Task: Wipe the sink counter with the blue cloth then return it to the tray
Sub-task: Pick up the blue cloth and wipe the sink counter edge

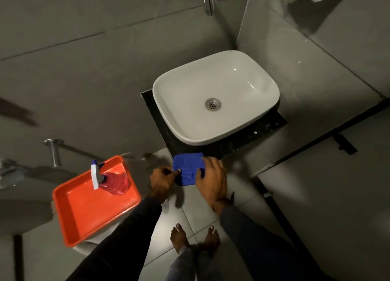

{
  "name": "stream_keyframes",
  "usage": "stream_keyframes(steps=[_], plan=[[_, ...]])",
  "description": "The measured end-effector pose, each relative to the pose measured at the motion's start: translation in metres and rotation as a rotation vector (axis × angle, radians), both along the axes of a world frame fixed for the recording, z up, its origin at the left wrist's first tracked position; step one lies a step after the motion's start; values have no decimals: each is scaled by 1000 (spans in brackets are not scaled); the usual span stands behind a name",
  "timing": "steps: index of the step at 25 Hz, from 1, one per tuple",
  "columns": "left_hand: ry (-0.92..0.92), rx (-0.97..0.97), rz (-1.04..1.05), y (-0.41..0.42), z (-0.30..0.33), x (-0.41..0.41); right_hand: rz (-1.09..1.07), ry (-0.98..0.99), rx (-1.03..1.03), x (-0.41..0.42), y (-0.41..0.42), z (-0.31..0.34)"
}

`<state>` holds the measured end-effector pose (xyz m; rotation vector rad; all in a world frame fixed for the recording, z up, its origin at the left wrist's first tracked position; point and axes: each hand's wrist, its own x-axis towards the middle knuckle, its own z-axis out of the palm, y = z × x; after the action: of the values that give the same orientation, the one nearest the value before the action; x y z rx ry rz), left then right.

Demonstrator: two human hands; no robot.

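A folded blue cloth (186,168) hangs in the air just in front of the near corner of the black sink counter (261,131). My left hand (161,180) pinches its left edge. My right hand (213,178) grips its right side, fingers over the top. A white basin (175,103) sits on the counter, with a steel drain in its middle. The orange tray (84,215) lies to the left, on a white fixture.
A spray bottle (108,180) with pink liquid stands at the tray's far end. A chrome tap (209,1) juts from the grey tiled wall above the basin. A chrome pipe (53,152) sticks out left. My bare feet (195,238) stand on the tiled floor.
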<state>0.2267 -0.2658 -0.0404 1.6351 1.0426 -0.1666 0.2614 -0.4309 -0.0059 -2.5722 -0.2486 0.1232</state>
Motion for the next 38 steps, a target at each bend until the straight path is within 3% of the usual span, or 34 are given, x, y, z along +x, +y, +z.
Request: stream_keyframes(steps=[2,4,8,12,16,20,31,38], plan=[[13,-43,-22,8,-1,3,344,-158,-145,-2,5,-14],[-5,-15,7,21,4,7,541,-118,-260,-1,15,-26],[-196,422,-7,42,29,42,656,-14,-367,1,15,-48],[-387,716,-242,31,68,96,649,-45,-265,7,4,-50],[-308,749,-481,11,71,132,663,-26,-147,25,-21,-53],[-185,844,-409,-4,64,145,630,-64,-162,77,-84,-48],[-135,973,-387,-11,65,143,377,22,-335,281,-270,-31],[-182,950,-375,-10,62,143,307,49,-351,262,-254,-37]])
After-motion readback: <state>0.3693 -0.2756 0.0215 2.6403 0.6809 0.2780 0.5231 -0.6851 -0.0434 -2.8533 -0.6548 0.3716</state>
